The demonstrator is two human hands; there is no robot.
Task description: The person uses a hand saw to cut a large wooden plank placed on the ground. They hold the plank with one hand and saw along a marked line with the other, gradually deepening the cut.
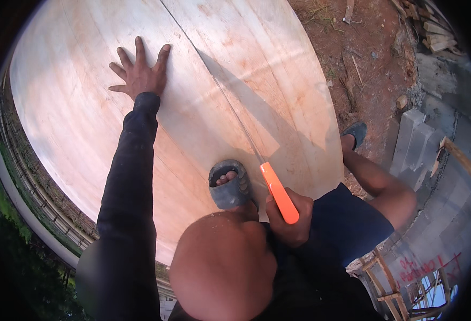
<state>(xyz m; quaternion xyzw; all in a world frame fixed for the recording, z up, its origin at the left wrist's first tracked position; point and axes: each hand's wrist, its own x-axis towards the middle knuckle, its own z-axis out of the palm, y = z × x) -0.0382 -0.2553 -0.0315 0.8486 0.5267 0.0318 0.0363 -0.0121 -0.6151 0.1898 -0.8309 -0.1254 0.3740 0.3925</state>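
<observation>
You have two hands: your left hand (143, 77) between ten and eleven o'clock, with five digits showing, and your right hand (298, 219) between four and five. You have one saw (279, 193) toward four, on one board (59, 80). You wear two sandals: one sandal (230, 195) near the centre, toward six, a second sandal (357, 134) between two and three. One woodpile (440, 38) lies at two; its pieces overlap too much to count.
</observation>
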